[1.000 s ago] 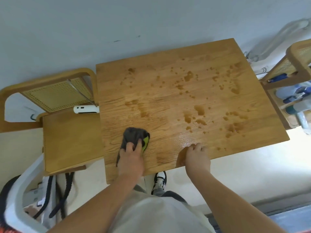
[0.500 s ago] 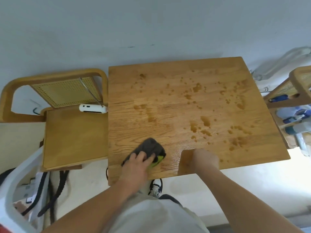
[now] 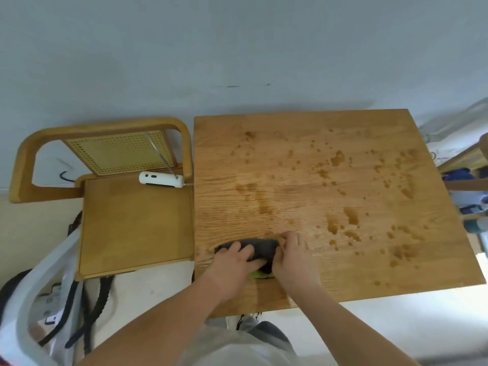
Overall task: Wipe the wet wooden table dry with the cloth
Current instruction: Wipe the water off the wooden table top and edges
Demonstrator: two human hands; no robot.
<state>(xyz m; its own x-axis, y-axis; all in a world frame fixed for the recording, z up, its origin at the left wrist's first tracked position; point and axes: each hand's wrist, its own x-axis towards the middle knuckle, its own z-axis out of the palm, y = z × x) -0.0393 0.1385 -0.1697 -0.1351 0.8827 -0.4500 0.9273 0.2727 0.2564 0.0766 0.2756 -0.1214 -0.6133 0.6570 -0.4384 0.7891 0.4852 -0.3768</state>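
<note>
Both hands are down at the near edge of the wooden table (image 3: 290,143); left hand (image 3: 232,262) lies flat, fingers spread, pressing the dark cloth (image 3: 261,247); right hand (image 3: 293,260) curls round the cloth's right end; beyond them, water drops (image 3: 351,215) spot the tabletop; far left, a white device (image 3: 161,179) sits on the chair (image 3: 132,220).
</note>
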